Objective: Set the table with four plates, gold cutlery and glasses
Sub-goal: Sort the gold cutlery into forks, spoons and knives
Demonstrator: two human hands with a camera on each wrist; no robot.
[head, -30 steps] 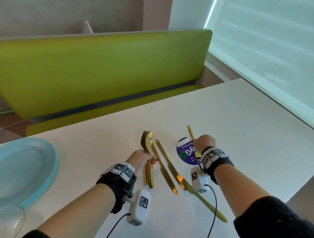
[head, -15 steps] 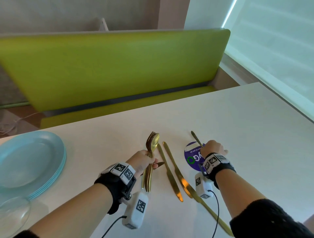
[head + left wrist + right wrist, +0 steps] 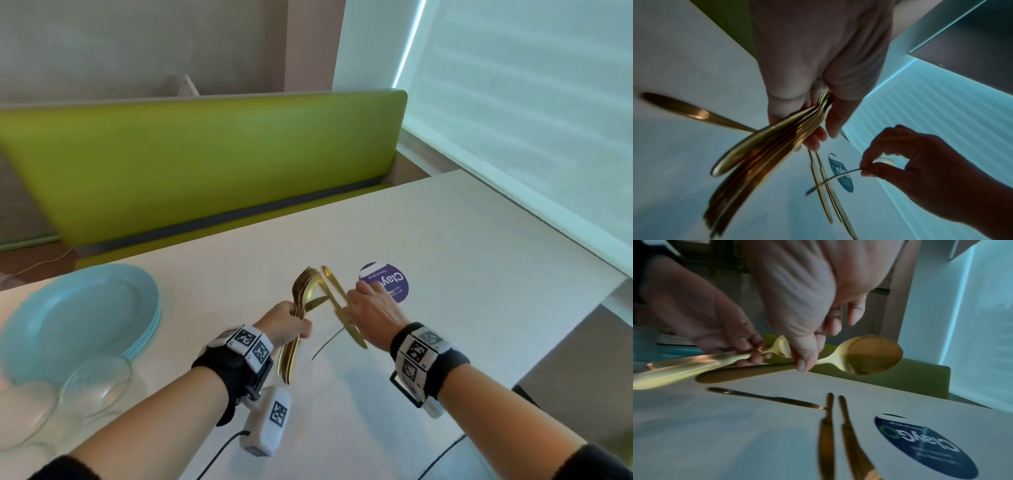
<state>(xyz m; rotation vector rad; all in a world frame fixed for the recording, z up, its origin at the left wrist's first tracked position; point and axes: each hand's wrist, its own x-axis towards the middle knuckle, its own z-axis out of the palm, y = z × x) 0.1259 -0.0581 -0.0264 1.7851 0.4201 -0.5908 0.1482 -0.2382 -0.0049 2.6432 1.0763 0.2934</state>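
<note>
Fingers (image 3: 291, 310) of the left hand (image 3: 284, 323) clamp a gold cutlery bundle (image 3: 294, 329); right hand (image 3: 371, 313) pinches a smooth gold spoon (image 3: 869, 355).

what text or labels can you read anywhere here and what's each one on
"Clay": large white letters on the round purple sticker on the white table; the right hand hides the rest of the word.
In the right wrist view the sticker is upside down: "ClayG", then a green ring.
Small lines on the sticker: too blurred to read.
Wristbands: square black-and-white markers only, no words.
</note>
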